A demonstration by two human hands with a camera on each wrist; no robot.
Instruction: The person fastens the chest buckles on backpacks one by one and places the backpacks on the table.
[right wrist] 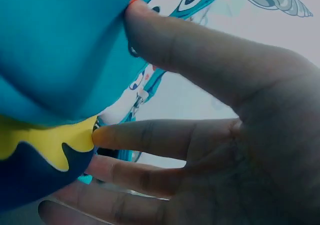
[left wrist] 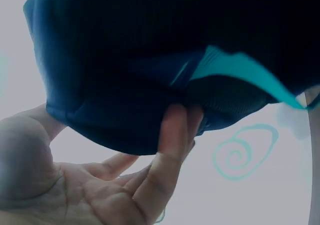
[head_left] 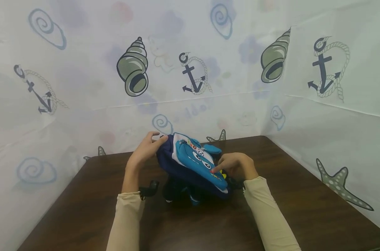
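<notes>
The backpack (head_left: 193,164) stood near the middle of the table (head_left: 303,209), closer to its far edge, with both hands on it. The left hand (head_left: 146,148) gripped its dark blue top, fingers (left wrist: 172,135) curled into the fabric. The right hand (head_left: 235,165) touched the front pocket near the yellow trim (right wrist: 45,142), fingers fairly straight. It looked zipped; the work seemed barely begun, and I couldn't see any contents.

light: soft, even, slightly dim | glare: faint sheen on table (head_left: 303,209) | head view: wide-angle edge bending | wrist views: dark, blurred close-ups
</notes>
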